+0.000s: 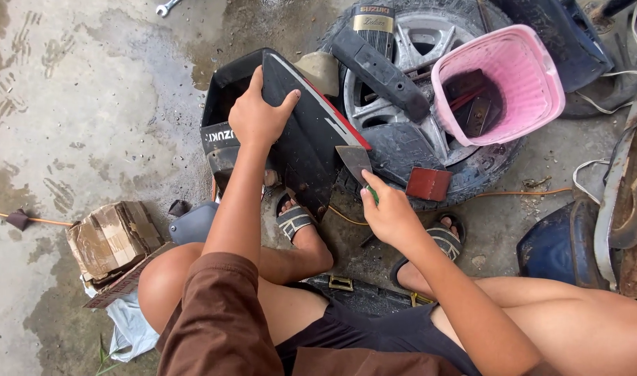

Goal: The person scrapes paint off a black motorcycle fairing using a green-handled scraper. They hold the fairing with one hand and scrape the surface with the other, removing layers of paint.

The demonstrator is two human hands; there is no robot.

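My left hand point(259, 115) grips the top edge of a black plastic motorcycle body panel point(308, 143) with a red and white stripe, held tilted on its edge in front of my knees. In my right hand point(388, 212) is a metal scraper point(355, 161) with a green handle, its flat blade lying against the panel's right side near the stripe. I am seated low, with sandalled feet point(295, 221) on the wet concrete floor under the panel.
Behind the panel lies a car wheel point(416, 42) with a tyre, bearing a black plastic strip and a pink bucket point(503, 83) holding dark parts. A red block point(428, 184) rests on the tyre. Blue body parts stand right, a torn cardboard box point(109, 240) left, a spanner point(167, 7) far back.
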